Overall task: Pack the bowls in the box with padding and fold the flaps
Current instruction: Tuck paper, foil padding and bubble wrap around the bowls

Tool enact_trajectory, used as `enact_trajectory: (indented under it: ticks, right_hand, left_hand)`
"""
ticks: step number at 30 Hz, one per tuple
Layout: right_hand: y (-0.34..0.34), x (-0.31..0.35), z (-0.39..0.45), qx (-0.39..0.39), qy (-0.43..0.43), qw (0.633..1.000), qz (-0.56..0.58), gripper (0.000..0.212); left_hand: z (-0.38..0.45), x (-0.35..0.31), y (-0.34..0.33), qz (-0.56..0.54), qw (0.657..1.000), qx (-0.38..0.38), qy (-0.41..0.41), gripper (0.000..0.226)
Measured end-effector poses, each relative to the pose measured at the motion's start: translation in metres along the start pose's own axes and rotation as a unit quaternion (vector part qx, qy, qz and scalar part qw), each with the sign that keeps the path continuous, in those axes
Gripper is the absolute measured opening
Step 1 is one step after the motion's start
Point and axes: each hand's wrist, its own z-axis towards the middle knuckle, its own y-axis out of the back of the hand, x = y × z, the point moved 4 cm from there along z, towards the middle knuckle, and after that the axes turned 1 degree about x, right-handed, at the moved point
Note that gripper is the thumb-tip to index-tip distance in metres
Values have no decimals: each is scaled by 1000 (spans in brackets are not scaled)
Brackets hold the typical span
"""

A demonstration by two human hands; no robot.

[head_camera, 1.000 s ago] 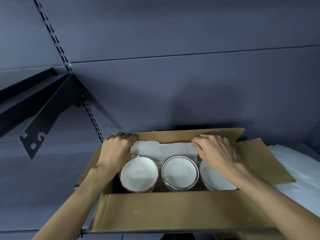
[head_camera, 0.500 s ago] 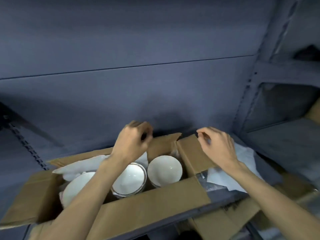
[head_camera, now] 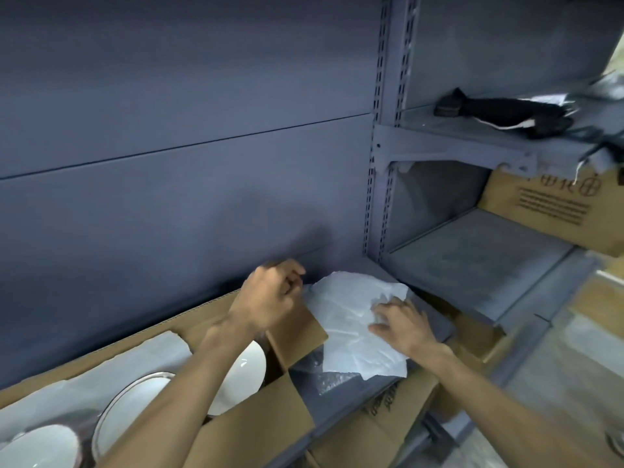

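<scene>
Head view. I am standing at a grey shelf [head_camera: 435, 319] with the open cardboard box [head_camera: 256, 423] sitting on it at lower left. Three white bowls are sitting inside it in a row: one at the near-left corner [head_camera: 37, 447], a gold-rimmed one [head_camera: 135, 403] in the middle, and one [head_camera: 243, 369] at the right end, partly behind my left forearm. White padding is already lining the far wall of the box [head_camera: 128, 363].

My right hand [head_camera: 401, 325] is resting on a loose sheet of white padding paper [head_camera: 351, 329] lying on the shelf just right of the box; the fingers [head_camera: 381, 312] are spread and pressing its right edge, not yet gathering it. My left hand [head_camera: 266, 295] is hovering above the box's right end flap [head_camera: 297, 336], its fingers loosely curled and holding nothing that I can see.

The sheet is lying to the right of the bowls, its long side running near to far. My right hand is already on it, so I judge that hand is making the pick and carrying the sheet leftward over the end flap. A clear plastic wrap [head_camera: 324, 376] is lying partly under the sheet's near edge; it may drag along.
</scene>
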Motion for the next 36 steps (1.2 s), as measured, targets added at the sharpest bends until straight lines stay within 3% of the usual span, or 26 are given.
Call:
enact_trajectory:
  ticks: [3,7,11,15,19,22,26,27,31,34,36]
  right_hand:
    - [1,0,0,-39,15,999,0,22]
    - [8,1,-5,-128,47,990,-26,27]
    - [54,12,-22,-309,107,943,56,21]
    - [100,42,-42,-388,226,891,63,14]
    - [122,66,-58,-413,287,859,96,15]
    - [127,71,-62,-407,304,844,169,17]
    - [118,44,-43,-397,200,833,331,26]
    - [111,34,-34,-387,160,844,335,26]
    - [57,17,8,-189,69,962,186,37]
    - [24,25,30,-97,64,990,76,52]
    - [7,29,42,-42,34,998,41,61]
  left_hand:
    - [0,-3,-5,3,1000,-4,-10,25]
    - [-1,-7,-9,1,1000,-9,-27,25]
    - [3,-15,-10,73,995,-18,-62,43]
    - [11,-40,-1,163,980,-31,-110,70]
    - [16,-56,5,145,981,-28,-124,46]
    - [12,-60,14,65,993,-56,-86,11]
    - [4,-53,46,49,985,-149,-64,19]
    - [0,-50,57,25,984,-167,-60,19]
    - [-17,-30,104,-11,977,-210,-30,18]
    - [-29,-11,130,-10,973,-229,21,39]
    - [-39,0,141,-33,971,-229,54,40]
